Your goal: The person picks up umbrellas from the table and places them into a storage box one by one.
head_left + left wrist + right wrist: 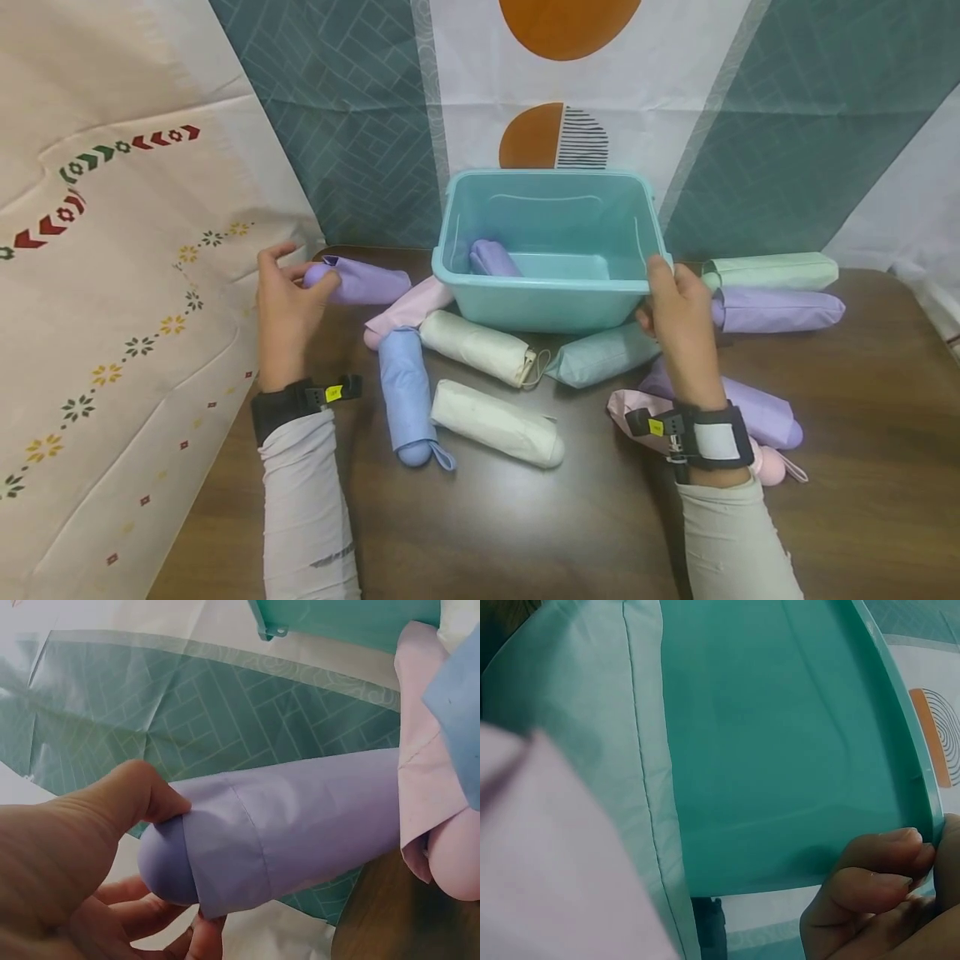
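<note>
At the far left of the table, my left hand (pixel 288 308) pinches the rounded handle end of a folded purple umbrella (pixel 369 283). In the left wrist view the thumb lies on top of that umbrella (pixel 300 814) and the fingers curl beneath its end. My right hand (pixel 681 321) grips the front right corner of a teal plastic bin (pixel 540 304), thumb over the rim and fingers under it, as the right wrist view also shows on the bin wall (pixel 780 750). Inside the bin lies one purple umbrella (pixel 495 259).
Before the bin lie a pink umbrella (pixel 408 311), a blue one (pixel 405 387), two cream ones (pixel 480 346) and a grey-green one (pixel 603 354). Right of it are a mint umbrella (pixel 772 272) and a purple one (pixel 780 309). More lie under my right forearm. A patterned cloth (pixel 360 125) hangs behind.
</note>
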{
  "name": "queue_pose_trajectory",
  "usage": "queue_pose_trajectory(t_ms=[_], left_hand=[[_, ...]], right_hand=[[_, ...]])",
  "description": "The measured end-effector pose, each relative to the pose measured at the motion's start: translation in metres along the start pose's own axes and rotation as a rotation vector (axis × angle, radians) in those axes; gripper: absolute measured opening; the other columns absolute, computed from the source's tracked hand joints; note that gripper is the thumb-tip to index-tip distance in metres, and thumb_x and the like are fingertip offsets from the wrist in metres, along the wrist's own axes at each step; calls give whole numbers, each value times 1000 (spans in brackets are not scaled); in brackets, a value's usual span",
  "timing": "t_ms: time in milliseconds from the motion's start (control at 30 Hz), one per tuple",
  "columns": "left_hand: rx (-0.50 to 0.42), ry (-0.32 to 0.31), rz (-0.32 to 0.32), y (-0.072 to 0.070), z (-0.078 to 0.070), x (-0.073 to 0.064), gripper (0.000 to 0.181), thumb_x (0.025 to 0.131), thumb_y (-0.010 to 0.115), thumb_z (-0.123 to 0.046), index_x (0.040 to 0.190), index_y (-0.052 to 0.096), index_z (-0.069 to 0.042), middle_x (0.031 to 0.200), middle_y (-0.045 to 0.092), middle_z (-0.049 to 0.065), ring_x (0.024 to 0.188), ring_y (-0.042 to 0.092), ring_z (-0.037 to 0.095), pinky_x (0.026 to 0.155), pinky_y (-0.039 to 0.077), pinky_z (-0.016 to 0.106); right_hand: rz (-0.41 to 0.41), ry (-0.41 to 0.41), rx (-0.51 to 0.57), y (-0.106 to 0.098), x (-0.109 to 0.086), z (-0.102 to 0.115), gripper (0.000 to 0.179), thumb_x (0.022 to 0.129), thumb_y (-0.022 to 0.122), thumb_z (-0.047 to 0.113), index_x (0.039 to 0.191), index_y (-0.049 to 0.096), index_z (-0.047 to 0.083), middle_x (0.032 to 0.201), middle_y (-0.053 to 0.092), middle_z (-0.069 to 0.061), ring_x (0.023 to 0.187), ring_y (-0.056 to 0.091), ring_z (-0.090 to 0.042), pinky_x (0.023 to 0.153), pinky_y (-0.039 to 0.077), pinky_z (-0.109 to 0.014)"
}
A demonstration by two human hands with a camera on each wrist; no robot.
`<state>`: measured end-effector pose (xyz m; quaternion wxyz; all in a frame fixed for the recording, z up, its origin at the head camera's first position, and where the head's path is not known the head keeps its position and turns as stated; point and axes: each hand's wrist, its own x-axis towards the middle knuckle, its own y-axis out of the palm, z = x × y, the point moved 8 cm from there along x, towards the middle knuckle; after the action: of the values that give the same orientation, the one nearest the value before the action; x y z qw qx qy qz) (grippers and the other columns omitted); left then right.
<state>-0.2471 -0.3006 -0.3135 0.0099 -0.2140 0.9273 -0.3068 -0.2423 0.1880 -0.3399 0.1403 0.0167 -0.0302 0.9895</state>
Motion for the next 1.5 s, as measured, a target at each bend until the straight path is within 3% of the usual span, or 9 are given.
queue_pose_trajectory(t_ms=[267, 400, 567, 800, 900, 1033, 1200, 1333, 1500], left_hand=[[-15, 104, -60, -6, -11, -1, 56, 86, 64, -28, 135, 43, -11, 111, 64, 6, 89, 53, 16, 74, 42, 25], [20, 135, -80, -11, -14, -2, 48, 86, 64, -29, 129, 52, -13, 108, 66, 4, 88, 54, 14, 73, 42, 23], [43, 165, -37, -7, -18, -2, 44, 88, 63, -29, 129, 56, -15, 113, 64, 5, 91, 55, 17, 74, 44, 24], [-3, 217, 31, 9, -18, 3, 51, 93, 61, -39, 136, 53, -14, 123, 58, 7, 98, 52, 20, 82, 44, 29], [-70, 214, 72, 19, -17, 6, 56, 95, 56, -43, 143, 47, -15, 131, 54, 5, 107, 52, 19, 88, 43, 30], [-208, 193, 165, 32, -21, 4, 69, 98, 53, -38, 155, 20, -17, 144, 42, 5, 124, 45, 21, 98, 38, 32], [-307, 138, 233, 39, -32, -6, 99, 91, 67, -29, 155, -7, -17, 151, 22, 14, 133, 34, 26, 106, 30, 37], [-319, 121, 230, 40, -33, -10, 112, 83, 74, -15, 154, -13, -22, 144, 23, 18, 130, 35, 27, 105, 29, 37], [-329, 130, 171, 36, -28, -8, 100, 85, 67, -5, 156, -1, -23, 136, 38, 21, 119, 44, 27, 96, 38, 36]], right_hand=[[3, -6, 3, 2, 0, 2, 45, 96, 56, 45, 86, 44, 3, 63, 35, -5, 52, 39, -17, 45, 28, -26], [3, -7, 4, 3, 0, 3, 45, 96, 56, 45, 85, 44, 3, 63, 35, -5, 52, 39, -16, 46, 30, -25], [-5, 5, -5, 1, 0, 4, 46, 95, 56, 46, 86, 45, 3, 64, 35, -5, 53, 40, -17, 47, 31, -25], [-4, 15, 2, 1, -1, 4, 45, 96, 56, 46, 86, 45, 3, 65, 34, -4, 55, 39, -17, 48, 32, -24], [-5, 19, 12, 1, -1, 3, 45, 96, 56, 45, 85, 44, 3, 64, 34, -4, 55, 39, -16, 48, 32, -24], [-7, 20, 6, 0, -2, 2, 45, 96, 56, 45, 86, 44, 3, 64, 34, -4, 54, 38, -16, 48, 31, -24], [-11, 8, 20, 1, -2, 2, 45, 96, 56, 44, 84, 43, 3, 63, 34, -1, 53, 38, -14, 48, 32, -23], [-7, 6, 37, 1, -2, 1, 44, 96, 57, 43, 84, 43, 3, 63, 33, -1, 53, 37, -14, 48, 32, -23], [-1, 7, 36, 1, -3, 1, 45, 95, 57, 45, 85, 44, 3, 65, 33, -3, 54, 37, -15, 48, 32, -23]])
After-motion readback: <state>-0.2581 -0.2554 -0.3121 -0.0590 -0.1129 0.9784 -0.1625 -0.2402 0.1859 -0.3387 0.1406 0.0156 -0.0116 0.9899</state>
